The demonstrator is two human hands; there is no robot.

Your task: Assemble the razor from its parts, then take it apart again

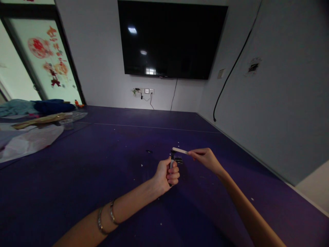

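Note:
My left hand [167,175] is wrapped round a slim upright handle [171,164], grey-white along its grip with a black top end; its exact kind I cannot make out. My right hand [205,158] pinches the near end of a pale flat stick [180,150] with a rounded tip. That tip is at the black top of the handle; whether they touch I cannot tell. Just behind my left fingers lies a small black rack-like piece [178,160] with short prongs. Farther left rests a small flat black piece [149,151].
The purple surface [102,178] carries several tiny white scraps. Clear plastic sheeting [33,140], a tan strip [43,120] and blue cloth [55,106] lie at the left. A television [172,41] hangs on the back wall; a black cable [231,70] dangles at the right.

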